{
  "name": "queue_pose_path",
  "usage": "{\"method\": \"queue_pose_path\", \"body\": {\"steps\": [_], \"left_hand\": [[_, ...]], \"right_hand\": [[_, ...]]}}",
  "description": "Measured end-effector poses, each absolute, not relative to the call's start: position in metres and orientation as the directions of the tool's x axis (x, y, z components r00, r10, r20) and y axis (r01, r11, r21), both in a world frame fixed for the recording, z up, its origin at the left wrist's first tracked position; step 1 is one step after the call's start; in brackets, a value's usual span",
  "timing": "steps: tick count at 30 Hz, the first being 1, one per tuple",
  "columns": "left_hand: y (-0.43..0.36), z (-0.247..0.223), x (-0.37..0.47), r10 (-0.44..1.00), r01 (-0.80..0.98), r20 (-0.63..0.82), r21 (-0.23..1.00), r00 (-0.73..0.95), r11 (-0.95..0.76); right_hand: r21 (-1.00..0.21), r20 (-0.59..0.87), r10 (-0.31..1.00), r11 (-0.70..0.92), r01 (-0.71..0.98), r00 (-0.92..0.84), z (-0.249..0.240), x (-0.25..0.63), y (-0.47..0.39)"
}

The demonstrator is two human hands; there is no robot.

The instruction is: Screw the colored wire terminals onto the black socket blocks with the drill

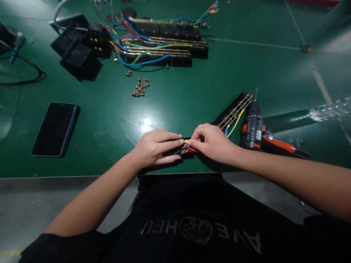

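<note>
Near the table's front edge, a narrow black strip housing point(179, 151) lies between my hands. My left hand point(156, 148) is closed round its left part, fingers along the far side and thumb along the near side. Small metal parts and yellow, blue and red wire ends show in the gap between the hands. My right hand point(212, 140) is pinched at the yellow and blue wire ends; its fingertips partly cover what they hold. Just beyond that hand lies another black strip housing point(229, 109) with brass bars and a yellow-green wire point(236, 123).
A drill point(251, 124) with an orange-black handle lies at right, near a clear plastic bottle point(329, 109). A phone point(55, 128) is at left. Farther back are loose brass screws point(140, 87), wired black strips point(170, 54) and black boxes point(80, 60).
</note>
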State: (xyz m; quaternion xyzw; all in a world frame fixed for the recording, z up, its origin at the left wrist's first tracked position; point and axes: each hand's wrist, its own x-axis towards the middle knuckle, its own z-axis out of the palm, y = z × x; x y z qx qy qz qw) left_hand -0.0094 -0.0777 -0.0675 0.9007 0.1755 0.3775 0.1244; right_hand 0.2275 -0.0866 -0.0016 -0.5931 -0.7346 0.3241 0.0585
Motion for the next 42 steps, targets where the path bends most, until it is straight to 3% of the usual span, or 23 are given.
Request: {"method": "queue_pose_path", "body": {"steps": [9,15,29,35,42], "left_hand": [[-0.077,-0.066,-0.008,0.395,0.234,0.635,0.325,0.664,-0.916],[-0.078,-0.064,-0.007,0.437,0.243,0.594,0.381,0.675,-0.892],[-0.08,-0.06,-0.007,0.543,0.264,0.533,0.512,0.649,-0.817],[-0.08,-0.063,-0.007,0.526,0.264,0.544,0.487,0.654,-0.832],[-0.08,-0.062,-0.007,0.409,0.27,0.62,0.311,0.67,-0.911]], "right_hand": [[-0.53,-0.497,0.836,-0.079,0.844,-0.233,0.009,0.223,-0.075],[-0.528,-0.56,0.79,-0.11,0.842,-0.248,0.01,0.223,-0.067],[-0.571,-0.533,0.796,-0.09,0.816,-0.286,0.007,0.227,-0.068],[-0.577,-0.512,0.811,-0.079,0.813,-0.284,0.004,0.227,-0.07],[-0.572,-0.515,0.812,-0.087,0.815,-0.275,0.006,0.226,-0.07]]}}
